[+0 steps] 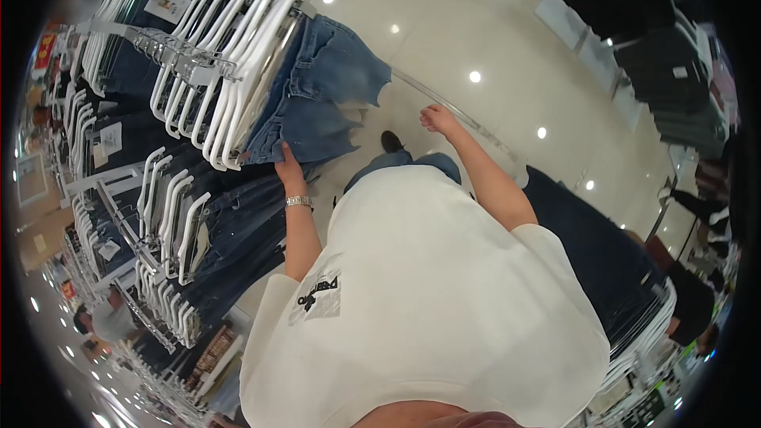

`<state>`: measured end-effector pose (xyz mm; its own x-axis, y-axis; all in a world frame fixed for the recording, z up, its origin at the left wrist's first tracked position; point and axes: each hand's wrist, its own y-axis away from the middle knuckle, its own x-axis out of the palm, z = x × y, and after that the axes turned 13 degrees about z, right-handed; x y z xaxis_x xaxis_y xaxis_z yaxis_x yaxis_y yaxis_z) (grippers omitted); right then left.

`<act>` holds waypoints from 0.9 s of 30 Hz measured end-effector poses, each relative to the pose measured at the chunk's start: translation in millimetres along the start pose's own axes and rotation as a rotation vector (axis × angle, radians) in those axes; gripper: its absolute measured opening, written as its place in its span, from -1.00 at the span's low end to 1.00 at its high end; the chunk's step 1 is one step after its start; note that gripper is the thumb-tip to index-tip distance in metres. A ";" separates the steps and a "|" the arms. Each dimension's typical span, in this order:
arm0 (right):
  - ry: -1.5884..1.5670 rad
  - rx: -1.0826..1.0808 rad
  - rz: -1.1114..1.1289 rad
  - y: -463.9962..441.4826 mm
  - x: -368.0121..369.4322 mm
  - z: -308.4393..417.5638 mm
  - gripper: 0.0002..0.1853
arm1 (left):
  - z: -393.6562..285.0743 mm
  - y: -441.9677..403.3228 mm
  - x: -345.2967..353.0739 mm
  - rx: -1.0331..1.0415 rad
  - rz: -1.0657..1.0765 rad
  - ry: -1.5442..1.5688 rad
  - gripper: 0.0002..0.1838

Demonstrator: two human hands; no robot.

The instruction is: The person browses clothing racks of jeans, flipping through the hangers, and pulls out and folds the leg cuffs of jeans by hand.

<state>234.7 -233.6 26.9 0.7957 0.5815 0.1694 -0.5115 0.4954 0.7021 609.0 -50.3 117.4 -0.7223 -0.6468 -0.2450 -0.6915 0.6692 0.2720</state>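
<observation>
My left hand (291,168), with a metal-banded watch (298,201) at the wrist, grips the edge of a pair of blue denim shorts (313,128) hanging at the front of a rack. The thumb lies on the denim and the other fingers are mostly hidden behind it. Right beside it hangs another stretch of faded denim with a frayed hem (341,59). White hangers (238,111) crowd together just above the shorts. Off to the right, my right hand (438,119) hovers over the floor, its fingers curled in and nothing visible in them.
Metal rack arms (178,55) carry more jeans on the left, with further white hangers (170,214) below. Dark jeans (590,246) hang behind me at the right. Dark garments (666,63) line the far right. Other people (690,301) stand at the edges. The pale floor (460,32) is glossy.
</observation>
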 end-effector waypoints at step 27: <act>0.860 -0.453 0.841 -58.9 40.1 224.9 -0.58 | -42.7 143.5 110.8 -0.339 -0.775 0.060 -0.31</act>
<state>369.6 -384.6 147.9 -0.2012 0.9640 -0.1736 -0.9507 -0.1495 0.2718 430.3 -41.6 169.0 -0.0374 -0.9019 -0.4303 -0.9428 -0.1108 0.3143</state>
